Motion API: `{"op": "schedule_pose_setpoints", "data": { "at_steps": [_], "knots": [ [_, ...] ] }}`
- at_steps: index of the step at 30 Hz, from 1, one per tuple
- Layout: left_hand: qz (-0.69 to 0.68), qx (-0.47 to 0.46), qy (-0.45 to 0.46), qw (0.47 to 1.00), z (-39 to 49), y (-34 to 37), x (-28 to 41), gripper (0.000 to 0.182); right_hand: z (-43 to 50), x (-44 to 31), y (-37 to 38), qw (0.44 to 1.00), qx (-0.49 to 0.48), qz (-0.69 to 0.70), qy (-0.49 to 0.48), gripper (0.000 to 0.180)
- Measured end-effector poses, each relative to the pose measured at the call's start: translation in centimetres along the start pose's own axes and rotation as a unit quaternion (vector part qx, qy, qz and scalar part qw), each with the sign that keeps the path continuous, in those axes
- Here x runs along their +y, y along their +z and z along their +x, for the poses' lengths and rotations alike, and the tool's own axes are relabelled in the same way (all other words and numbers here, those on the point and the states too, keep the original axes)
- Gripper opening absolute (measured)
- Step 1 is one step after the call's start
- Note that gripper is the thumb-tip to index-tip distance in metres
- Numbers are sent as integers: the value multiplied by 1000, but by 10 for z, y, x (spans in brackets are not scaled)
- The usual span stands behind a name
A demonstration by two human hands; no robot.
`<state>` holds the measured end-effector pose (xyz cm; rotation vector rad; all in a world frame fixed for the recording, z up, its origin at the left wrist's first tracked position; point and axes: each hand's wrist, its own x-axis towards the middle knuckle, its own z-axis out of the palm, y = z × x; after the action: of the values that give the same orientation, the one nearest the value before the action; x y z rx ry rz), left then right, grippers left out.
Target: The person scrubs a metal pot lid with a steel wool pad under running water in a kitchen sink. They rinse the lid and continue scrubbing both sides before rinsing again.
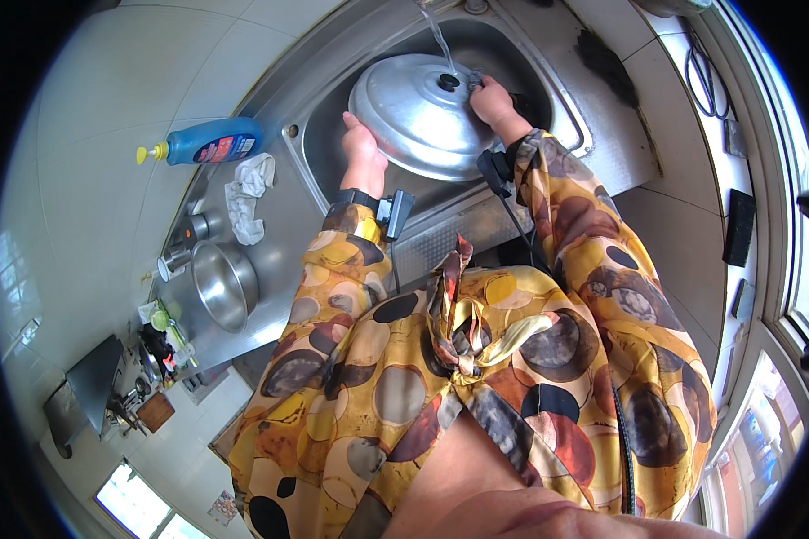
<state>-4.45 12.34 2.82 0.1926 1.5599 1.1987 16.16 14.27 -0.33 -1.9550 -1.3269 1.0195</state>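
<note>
A domed metal pot lid with a black knob lies over the stainless steel sink basin, knob side up. My left hand grips the lid's rim on its left side, thumb on top. My right hand is closed on a metal scouring pad, which touches the lid just right of the knob. A stream of water falls onto the lid beside the knob. The lid hides much of the basin and whatever lies under it.
Left of the basin are a blue detergent bottle with a yellow pump, a crumpled white cloth and a steel bowl. A dark cloth-like item lies beyond the basin's right edge. A black block rests on the right ledge.
</note>
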Motion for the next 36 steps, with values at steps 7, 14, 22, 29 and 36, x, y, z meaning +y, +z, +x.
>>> {"op": "schedule_pose_setpoints", "data": {
  "at_steps": [7, 14, 22, 29, 36],
  "knots": [
    [35, -15, 12, 999, 19, -5, -3, 60, -93, -5, 5, 957, 49, -56, -280, 44],
    [28, -23, 30, 999, 21, -15, -12, 58, -38, -51, 19, 942, -19, -38, -333, 35],
    [20, -53, -45, 997, 20, -21, -13, 59, -43, 27, -6, 946, 28, -49, -318, 32],
    [-14, -58, -8, 998, 13, -18, -15, 59, 26, 9, -16, 986, -90, -135, -31, 44],
    [-40, -55, -38, 997, 21, -16, -24, 61, -92, 16, 13, 946, 20, -109, -305, 51]
  ]
}}
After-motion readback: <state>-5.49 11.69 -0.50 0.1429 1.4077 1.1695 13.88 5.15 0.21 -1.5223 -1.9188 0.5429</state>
